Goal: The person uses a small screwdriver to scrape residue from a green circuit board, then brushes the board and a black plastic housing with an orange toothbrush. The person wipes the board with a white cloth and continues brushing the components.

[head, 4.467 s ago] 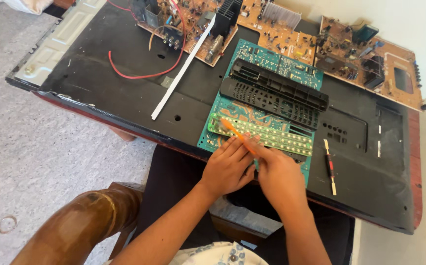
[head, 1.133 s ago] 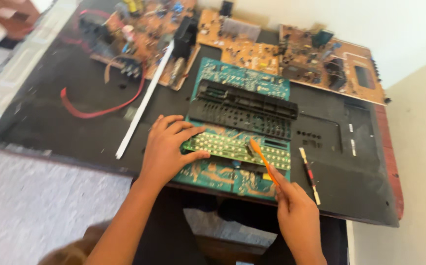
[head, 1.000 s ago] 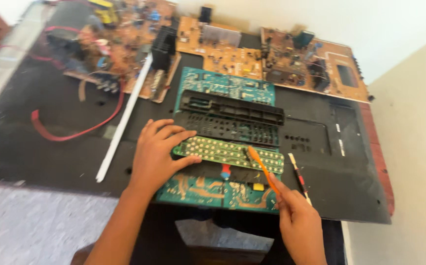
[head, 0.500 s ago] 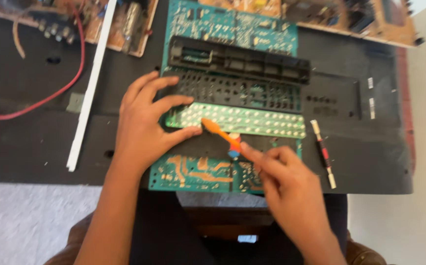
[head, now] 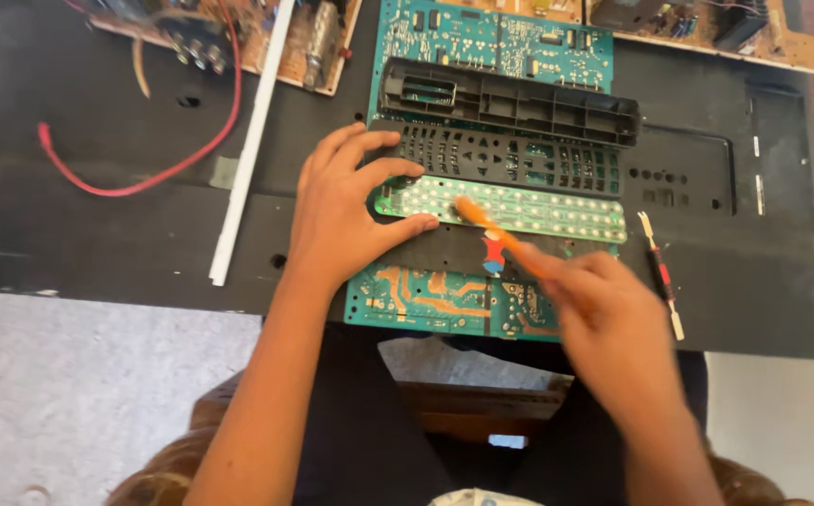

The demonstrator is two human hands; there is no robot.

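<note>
A long pale green circuit strip (head: 557, 214) lies across a teal circuit board (head: 435, 300) on a big black panel (head: 97, 234). My left hand (head: 341, 211) presses on the strip's left end, fingers spread over it. My right hand (head: 604, 319), blurred by motion, grips an orange stick-like tool (head: 491, 228) whose tip rests on the strip near its middle. Just behind the strip lie a black keypad cover (head: 519, 164) full of holes and a black casing half (head: 510, 98).
A white plastic rail (head: 249, 141) and a red wire (head: 144, 173) lie to the left. Brown circuit boards (head: 266, 37) sit at the back left, and another brown board (head: 725, 28) lies at the back right. A small red and black screwdriver (head: 662, 276) rests to the right. Grey floor shows below left.
The view has closed in on the boards. My right hand has swung the orange tool so its tip now points left onto the strip. My left hand stays on the strip's left end.
</note>
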